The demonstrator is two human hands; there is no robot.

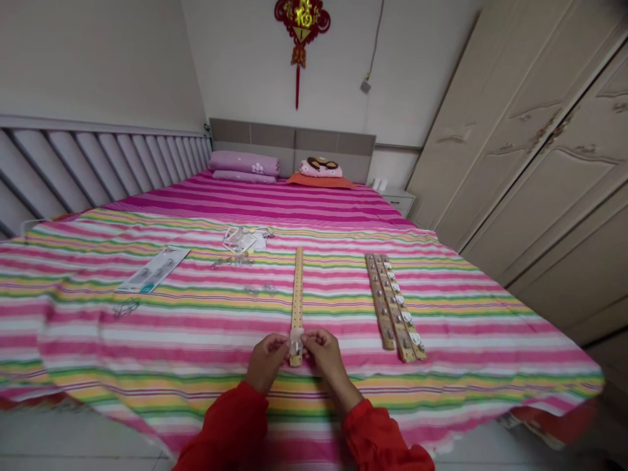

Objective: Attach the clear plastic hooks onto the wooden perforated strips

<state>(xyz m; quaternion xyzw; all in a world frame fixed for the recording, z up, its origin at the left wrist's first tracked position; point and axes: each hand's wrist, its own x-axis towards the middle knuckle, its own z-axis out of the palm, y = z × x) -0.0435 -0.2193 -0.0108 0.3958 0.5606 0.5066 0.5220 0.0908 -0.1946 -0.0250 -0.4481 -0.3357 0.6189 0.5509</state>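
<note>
A narrow wooden strip (297, 288) with rows of small holes lies lengthwise in front of me on the striped cloth. At its near end is a small clear hook (295, 347) with a metal part. My left hand (267, 360) pinches its left side, while my right hand (324, 353) is closed at its right side with the fingertips against it. Whether the hook is stuck to the strip, I cannot tell. Several loose clear pieces, perhaps hooks (269, 288), rest left of the strip.
To the right lie three strips (384, 307) bearing metal hooks and round white pieces. A flat clear package (154, 270), some thin wire pieces (126, 307) and a pile of clear packaging (245, 239) are on the left. Pillows (245, 163) sit by the headboard (338, 144).
</note>
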